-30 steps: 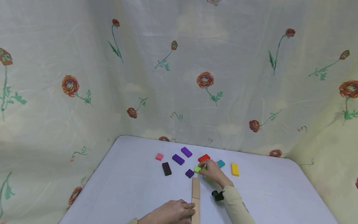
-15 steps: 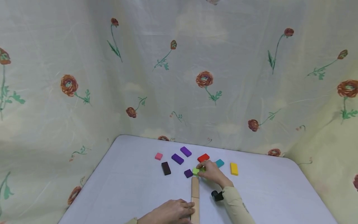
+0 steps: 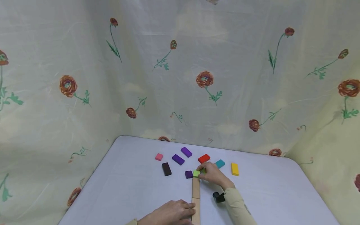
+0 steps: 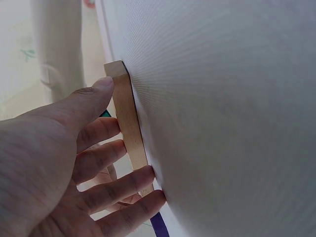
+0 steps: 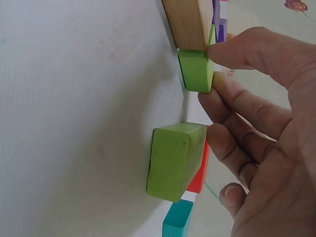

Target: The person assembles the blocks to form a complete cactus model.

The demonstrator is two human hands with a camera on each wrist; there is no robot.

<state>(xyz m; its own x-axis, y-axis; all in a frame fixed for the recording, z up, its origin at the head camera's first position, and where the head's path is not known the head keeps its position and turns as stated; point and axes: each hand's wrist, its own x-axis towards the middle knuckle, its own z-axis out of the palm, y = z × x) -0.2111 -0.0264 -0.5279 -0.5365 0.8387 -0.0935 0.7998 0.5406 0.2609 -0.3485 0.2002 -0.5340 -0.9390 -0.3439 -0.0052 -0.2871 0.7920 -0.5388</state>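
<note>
Two wooden blocks lie end to end in a strip, the far block [image 3: 196, 188] touching the near block [image 3: 196, 208]. My left hand [image 3: 171, 213] rests along the near block's left side, its fairly straight fingers and thumb touching the wood in the left wrist view. My right hand [image 3: 212, 173] pinches a small light green block [image 5: 196, 70] between thumb and fingers. That block sits against the far end of the strip. A larger green block [image 5: 170, 160] stands beside the right fingers, mostly hidden in the head view. Left of the small green one is a dark purple block [image 3: 188, 174].
Farther back lie a red block [image 3: 203, 158], a teal block [image 3: 220, 163], two purple blocks [image 3: 178, 159] and a pink block [image 3: 159, 157]. A dark brown block [image 3: 166, 169] is left, a yellow block [image 3: 234, 169] right. A black object [image 3: 217, 197] shows beside the right forearm.
My right hand has drawn the small light green block nearer until it meets the wooden strip. The dark purple block beside it has turned slightly. My left hand stays in place.
</note>
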